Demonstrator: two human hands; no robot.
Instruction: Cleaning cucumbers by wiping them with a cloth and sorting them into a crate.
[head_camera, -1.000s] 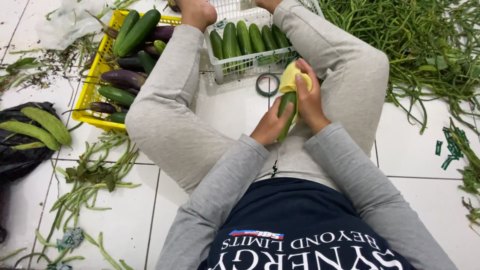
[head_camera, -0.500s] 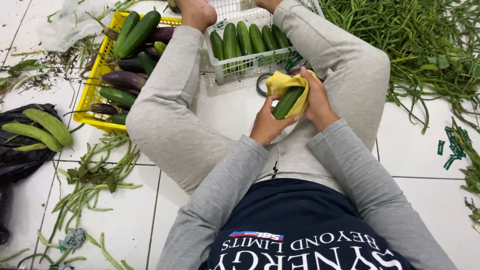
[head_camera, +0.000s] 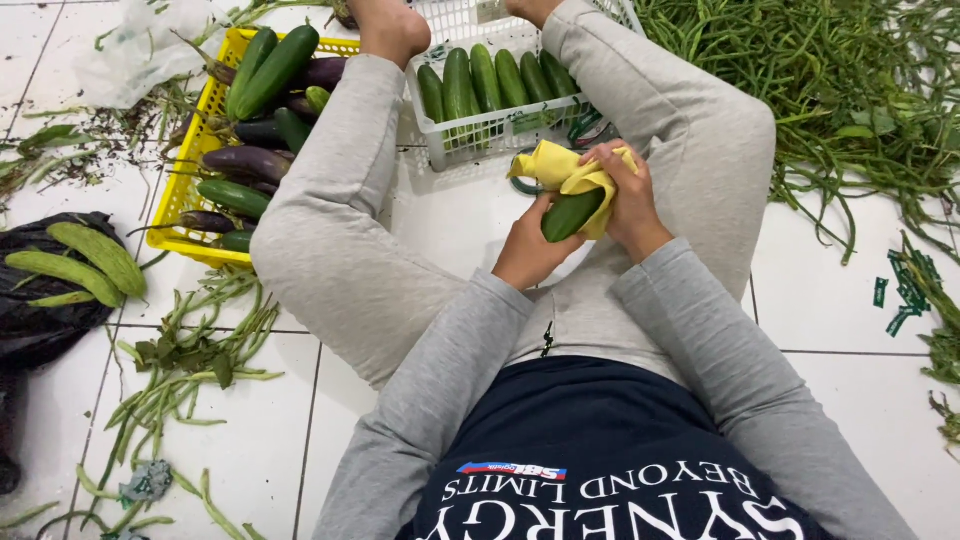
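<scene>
Left hand (head_camera: 528, 250): grip clenched around the lower end of a green cucumber (head_camera: 572, 214), thumb up along its side.
Right hand (head_camera: 628, 200): grip clenched on a yellow cloth (head_camera: 562, 168), pressing it over the upper end of the cucumber.
Cucumber: held tilted between both hands, above the lap, just in front of the white basket (head_camera: 470, 140); upper part wrapped in the cloth, lower part bare.
Yellow cloth: bunched, draped over the right fingers, one corner sticking out to the left near the basket wall.
White basket: between the bare feet, on the tiled floor (head_camera: 860, 310); holding a row of cucumbers (head_camera: 485, 80) lying side by side, pointing away from the body.
Yellow crate (head_camera: 180, 195): beside the left leg, filled with more cucumbers and dark purple eggplants (head_camera: 248, 160).
Left leg (head_camera: 330, 230): bent, in grey trousers, knee raised between crate and hands.
Right leg (head_camera: 680, 130): bent, in grey trousers, close beside the right hand.
Long beans (head_camera: 830, 90): large heap on the floor, past the right leg.
Loose stalks (head_camera: 180, 370): scattered on the floor, below the crate.
Black bag (head_camera: 40, 320): at the far left, with pale green gourds (head_camera: 80, 262) lying on it.
Green bands (head_camera: 590, 128): just by the basket corner, partly hidden behind the cloth; exact kind unclear.
</scene>
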